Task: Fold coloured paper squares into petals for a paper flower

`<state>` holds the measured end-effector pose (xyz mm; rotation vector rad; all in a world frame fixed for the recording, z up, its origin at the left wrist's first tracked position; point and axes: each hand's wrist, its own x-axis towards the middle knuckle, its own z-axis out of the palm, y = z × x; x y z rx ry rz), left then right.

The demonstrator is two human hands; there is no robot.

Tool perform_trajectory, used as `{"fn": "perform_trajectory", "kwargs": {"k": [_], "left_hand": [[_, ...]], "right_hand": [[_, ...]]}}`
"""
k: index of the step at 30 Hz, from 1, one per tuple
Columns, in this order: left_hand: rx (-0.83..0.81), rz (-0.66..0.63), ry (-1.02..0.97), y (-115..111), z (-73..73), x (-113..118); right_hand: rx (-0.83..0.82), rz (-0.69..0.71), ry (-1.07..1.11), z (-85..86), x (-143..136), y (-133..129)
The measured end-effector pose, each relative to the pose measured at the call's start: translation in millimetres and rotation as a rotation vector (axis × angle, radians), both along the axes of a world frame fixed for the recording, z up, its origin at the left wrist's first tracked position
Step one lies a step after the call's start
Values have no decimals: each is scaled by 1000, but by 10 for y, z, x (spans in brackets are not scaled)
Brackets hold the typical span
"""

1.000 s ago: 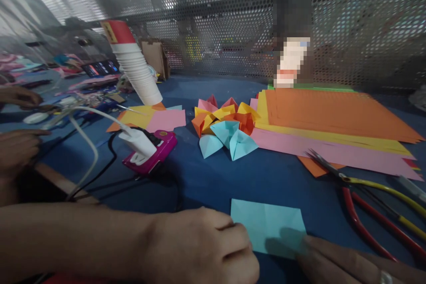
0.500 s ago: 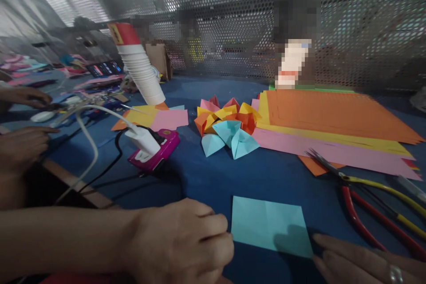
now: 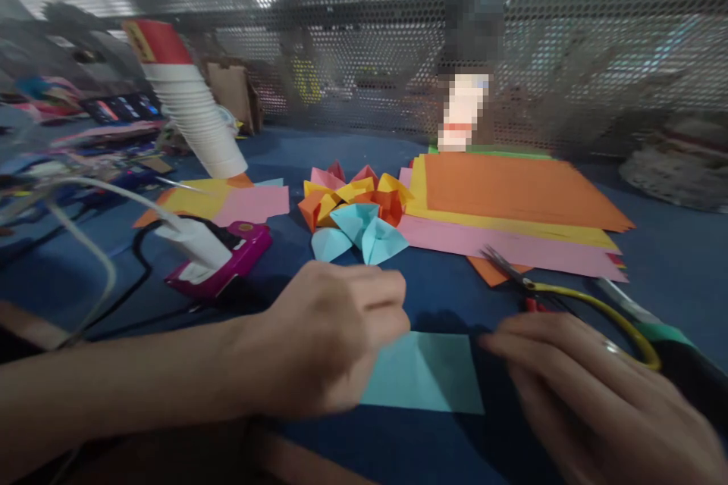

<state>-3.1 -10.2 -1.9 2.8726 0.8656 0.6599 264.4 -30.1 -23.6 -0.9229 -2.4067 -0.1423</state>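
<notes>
A light blue rectangle of paper with faint creases lies flat on the blue table. My left hand covers its left part, fingers curled in; whether they pinch the paper or something else is hidden. Just off the paper's right edge is my right hand, fingers stretched out, somewhat blurred, wearing a ring. Scissors with yellow and red handles lie partly under the right hand. Beyond the left hand stand folded paper pieces in pink, yellow, orange and light blue, grouped like a flower.
Orange, yellow and pink paper sheets are stacked at the back right. On the left are a magenta power strip with a white charger, cables, smaller paper pieces and a tall stack of paper cups. A perforated metal screen stands behind.
My left hand has moved up and over the paper's left part. My right hand has come further into view, up over the scissors handles. The view has turned to the right.
</notes>
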Motion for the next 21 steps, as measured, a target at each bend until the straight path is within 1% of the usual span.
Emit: {"fn": "perform_trajectory", "kwargs": {"k": [1, 3, 5, 8, 10, 16, 19, 21], "left_hand": [[-55, 27, -97, 63, -16, 25], [-147, 32, -272, 167, -70, 65], [-219, 26, -367, 226, -136, 85], [-315, 29, -401, 230, -208, 81], [-353, 31, -403, 205, -227, 76], [-398, 48, -399, 159, -234, 99], [-436, 58, -398, 147, -241, 92], [-443, 52, -406, 139, -245, 80]], "right_hand": [[-44, -46, -13, 47, -59, -1], [-73, -81, -48, 103, -141, -7], [-98, -89, -62, 113, -177, -15], [-162, -70, -51, 87, -194, -23], [-192, -40, -36, 78, -215, -25], [-247, 8, -128, 135, -330, -30], [-266, 59, -158, 116, -354, -35], [-269, 63, -129, 91, -351, -36]]}}
